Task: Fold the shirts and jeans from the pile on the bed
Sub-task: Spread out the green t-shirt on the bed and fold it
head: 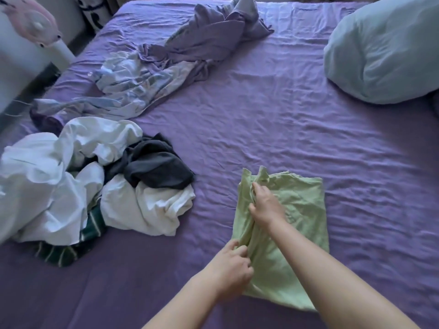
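A light green shirt (pixel 301 210) lies partly folded on the purple bed sheet (pixel 261 129), near the front. My left hand (pixel 234 265) pinches its near left edge, fingers curled round the cloth. Farther up the same left side, my right hand (pixel 266 205) grips a bunched fold of the shirt. At the left lies the pile of clothes (pixel 78 184): white garments, a dark grey one (pixel 154 166) on top, and a green striped piece (pixel 71 245) underneath.
A crumpled purple and pale blue patterned sheet (pixel 166 62) lies across the far left of the bed. A pale blue pillow (pixel 384 51) sits at the far right. A white and pink object (pixel 28 39) stands beside the bed at top left.
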`<state>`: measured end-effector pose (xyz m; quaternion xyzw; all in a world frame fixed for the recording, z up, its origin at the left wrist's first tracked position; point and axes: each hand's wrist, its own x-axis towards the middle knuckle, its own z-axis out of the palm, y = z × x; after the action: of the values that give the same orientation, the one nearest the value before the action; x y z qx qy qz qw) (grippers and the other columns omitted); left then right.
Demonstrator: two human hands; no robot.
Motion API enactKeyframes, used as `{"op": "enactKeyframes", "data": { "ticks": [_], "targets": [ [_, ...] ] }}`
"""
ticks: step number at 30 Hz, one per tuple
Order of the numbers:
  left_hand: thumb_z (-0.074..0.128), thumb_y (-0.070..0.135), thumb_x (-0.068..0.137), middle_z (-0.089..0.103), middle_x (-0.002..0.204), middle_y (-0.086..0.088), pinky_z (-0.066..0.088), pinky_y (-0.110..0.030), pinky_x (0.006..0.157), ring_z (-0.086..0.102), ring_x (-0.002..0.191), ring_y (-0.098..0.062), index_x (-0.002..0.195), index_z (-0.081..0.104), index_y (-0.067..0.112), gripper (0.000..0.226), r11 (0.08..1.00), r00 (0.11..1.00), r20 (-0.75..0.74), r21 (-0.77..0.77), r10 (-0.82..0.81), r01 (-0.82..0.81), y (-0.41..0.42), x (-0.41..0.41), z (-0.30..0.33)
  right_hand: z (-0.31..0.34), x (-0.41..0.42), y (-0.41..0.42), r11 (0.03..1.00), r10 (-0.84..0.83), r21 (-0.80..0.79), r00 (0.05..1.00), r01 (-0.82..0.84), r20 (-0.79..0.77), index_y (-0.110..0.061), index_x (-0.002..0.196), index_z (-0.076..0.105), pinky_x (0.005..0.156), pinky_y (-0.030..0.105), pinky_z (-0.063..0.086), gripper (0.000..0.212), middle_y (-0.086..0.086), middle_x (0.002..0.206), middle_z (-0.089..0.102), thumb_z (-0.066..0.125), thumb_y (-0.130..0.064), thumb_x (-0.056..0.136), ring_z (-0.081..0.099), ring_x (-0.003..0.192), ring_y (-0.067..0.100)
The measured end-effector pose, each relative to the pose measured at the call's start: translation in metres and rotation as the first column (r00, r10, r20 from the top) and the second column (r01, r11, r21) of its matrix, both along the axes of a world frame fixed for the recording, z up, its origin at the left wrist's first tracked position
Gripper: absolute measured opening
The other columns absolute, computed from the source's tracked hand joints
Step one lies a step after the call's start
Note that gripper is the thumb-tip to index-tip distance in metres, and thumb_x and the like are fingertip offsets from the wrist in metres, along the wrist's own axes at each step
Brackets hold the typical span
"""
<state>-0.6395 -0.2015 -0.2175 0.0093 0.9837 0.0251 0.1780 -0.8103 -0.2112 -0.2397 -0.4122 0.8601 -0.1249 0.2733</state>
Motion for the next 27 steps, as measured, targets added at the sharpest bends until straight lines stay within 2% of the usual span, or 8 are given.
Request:
{"op": "enactKeyframes", "data": {
  "ticks": [4, 7, 9, 13, 17, 19, 21, 27],
  "targets": [
    [0.064, 0.043, 0.051, 0.057, 0.052, 0.009, 0.044, -0.024, 0.075, 0.053, 0.066, -0.014, 0.055, 0.063, 0.019, 0.024, 0.999, 0.999, 0.031, 0.039, 0.006, -0.007, -0.013, 0.014, -0.012, -0.017, 0.017, -0.012, 0.992, 0.126, 0.006, 0.992, -0.126, 0.015, -0.02, 0.149, 0.015, 0.095, 0.035, 0.041, 0.066, 0.002, 0.147, 0.036, 0.048, -0.024, 0.092, 0.046, 0.124, 0.026],
    [0.05, 0.049, 0.08, 0.064, 0.075, -0.004, 0.036, -0.037, 0.087, 0.049, 0.085, -0.025, 0.079, 0.071, 0.012, 0.043, 0.996, 0.994, 0.105, 0.077, 0.039, -0.047, -0.012, 0.02, -0.019, -0.028, 0.024, 0.0, 0.959, 0.283, 0.03, 0.958, -0.282, -0.048, -0.025, 0.151, 0.004, 0.101, 0.034, 0.039, 0.068, -0.006, 0.156, 0.019, 0.043, -0.027, 0.095, 0.039, 0.127, 0.023],
    [0.055, 0.051, 0.078, 0.063, 0.07, -0.001, 0.036, -0.033, 0.079, 0.053, 0.078, -0.022, 0.072, 0.071, 0.015, 0.04, 0.996, 0.992, 0.095, 0.023, 0.087, -0.089, -0.011, 0.016, -0.023, -0.031, 0.026, 0.016, 0.938, 0.345, 0.04, 0.936, -0.343, -0.068, -0.023, 0.151, 0.006, 0.107, 0.033, 0.034, 0.066, -0.004, 0.158, 0.014, 0.042, -0.02, 0.095, 0.034, 0.132, 0.021],
    [0.048, 0.023, 0.067, 0.059, 0.067, 0.003, 0.039, -0.028, 0.06, 0.051, 0.067, -0.018, 0.062, 0.062, 0.022, 0.015, 0.986, 0.983, -0.077, -0.006, 0.165, -0.165, -0.003, -0.004, -0.032, -0.037, 0.022, 0.065, 0.918, 0.378, -0.04, 0.902, -0.394, -0.209, -0.013, 0.136, 0.042, 0.092, 0.031, 0.048, 0.074, 0.007, 0.136, 0.054, 0.07, -0.007, 0.068, 0.058, 0.116, 0.022],
    [0.035, 0.028, 0.079, 0.069, 0.114, -0.001, 0.049, -0.042, 0.096, 0.06, 0.114, -0.023, 0.1, 0.073, 0.024, 0.044, 0.99, 0.988, -0.07, 0.041, 0.136, -0.134, -0.005, -0.038, -0.045, -0.04, 0.004, 0.114, 0.938, 0.342, 0.16, 0.899, -0.308, -0.272, -0.021, 0.129, 0.041, 0.098, 0.04, 0.029, 0.048, 0.004, 0.127, 0.061, 0.038, -0.035, 0.083, 0.056, 0.118, 0.026],
    [0.03, 0.034, 0.09, 0.039, 0.148, -0.004, 0.019, -0.056, 0.113, 0.031, 0.14, -0.028, 0.134, 0.053, 0.026, 0.05, 0.991, 0.986, -0.105, 0.027, 0.131, -0.129, -0.011, -0.055, -0.052, -0.048, -0.006, 0.132, 0.945, 0.296, 0.23, 0.907, -0.232, -0.3, -0.025, 0.13, 0.042, 0.099, 0.045, 0.025, 0.048, 0.005, 0.131, 0.058, 0.018, -0.048, 0.096, 0.049, 0.122, 0.03],
    [0.028, 0.05, 0.097, -0.003, 0.158, -0.004, -0.013, -0.061, 0.111, -0.011, 0.145, -0.032, 0.151, 0.014, 0.027, 0.06, 0.979, 0.978, 0.097, 0.063, 0.185, -0.192, -0.022, -0.064, -0.056, -0.058, -0.016, 0.147, 0.937, 0.28, 0.294, 0.908, -0.188, -0.313, -0.028, 0.132, 0.043, 0.099, 0.046, 0.025, 0.06, 0.006, 0.134, 0.055, 0.004, -0.054, 0.095, 0.039, 0.125, 0.029],
    [0.021, 0.06, 0.095, -0.02, 0.157, 0.003, -0.009, -0.059, 0.112, -0.018, 0.144, -0.027, 0.148, -0.008, 0.04, 0.064, 0.912, 0.895, 0.196, 0.01, 0.401, -0.411, -0.046, -0.034, -0.067, -0.056, -0.023, 0.188, 0.941, 0.239, 0.305, 0.927, -0.148, -0.288, -0.03, 0.132, 0.041, 0.084, 0.048, 0.051, 0.059, 0.005, 0.132, 0.057, -0.001, -0.05, 0.095, 0.036, 0.125, 0.023]
  ]
}}
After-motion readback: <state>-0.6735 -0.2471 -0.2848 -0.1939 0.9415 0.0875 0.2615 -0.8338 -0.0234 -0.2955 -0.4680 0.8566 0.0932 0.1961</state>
